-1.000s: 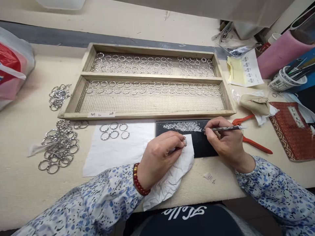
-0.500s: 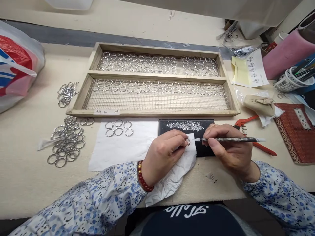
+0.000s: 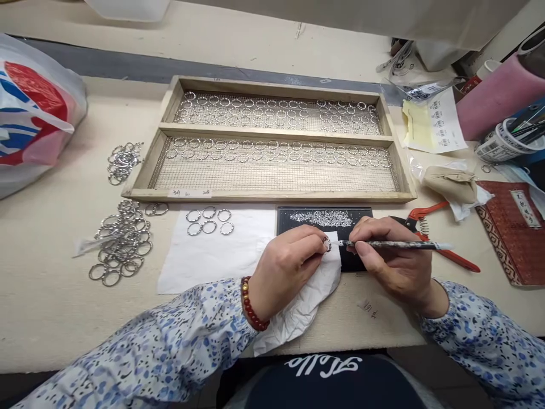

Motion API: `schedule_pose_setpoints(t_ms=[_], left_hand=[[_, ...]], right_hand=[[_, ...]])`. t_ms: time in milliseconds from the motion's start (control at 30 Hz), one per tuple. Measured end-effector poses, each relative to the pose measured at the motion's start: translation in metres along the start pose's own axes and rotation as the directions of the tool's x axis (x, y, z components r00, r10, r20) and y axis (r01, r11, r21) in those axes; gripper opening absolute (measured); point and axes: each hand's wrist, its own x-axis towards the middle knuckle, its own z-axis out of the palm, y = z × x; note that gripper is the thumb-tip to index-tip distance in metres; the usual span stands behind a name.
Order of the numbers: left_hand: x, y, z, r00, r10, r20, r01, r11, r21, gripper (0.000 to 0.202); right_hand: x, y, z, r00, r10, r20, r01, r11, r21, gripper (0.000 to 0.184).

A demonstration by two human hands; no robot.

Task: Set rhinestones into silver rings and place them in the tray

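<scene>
My left hand (image 3: 287, 267) pinches a small metal ring (image 3: 327, 244) over a crumpled white paper (image 3: 304, 304). My right hand (image 3: 389, 258) grips a thin pen-like tool (image 3: 395, 245) lying level, its white tip touching the ring. Just behind both hands lies a black tray (image 3: 360, 215) with a heap of tiny silver stones (image 3: 321, 218). To the left, several finished rings (image 3: 208, 221) sit on a white sheet (image 3: 213, 253).
A wooden mesh tray (image 3: 272, 196) with rows of rings stands behind. Loose ring piles (image 3: 121, 241) lie at the left beside a plastic bag (image 3: 29, 108). Red-handled pliers (image 3: 438, 244), a cloth pouch (image 3: 451, 182), a red booklet (image 3: 511, 227) and papers (image 3: 434, 119) fill the right.
My right hand has drawn the tool back from the stone heap on the black tray and brought its tip to the ring in my left hand. The view shifted slightly.
</scene>
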Motion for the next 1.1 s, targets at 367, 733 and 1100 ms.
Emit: schedule_pose_setpoints(t_ms=[367,733,1100], left_hand=[[0.002,0.0,0.0,1.0,-0.007,-0.001,0.007,1.0,0.006,0.015],[0.001,0.001,-0.001,1.0,-0.011,0.005,0.011,1.0,-0.006,0.015],[0.002,0.001,-0.001,0.999,-0.045,0.004,0.045,0.999,-0.02,0.016]], right_hand=[[0.001,0.0,0.001,1.0,0.015,0.005,-0.015,1.0,-0.007,0.011],[0.001,-0.003,0.0,1.0,0.002,-0.015,-0.002,0.999,-0.034,0.011],[0.003,0.01,-0.01,0.982,0.034,-0.185,-0.081,0.964,-0.253,0.008]])
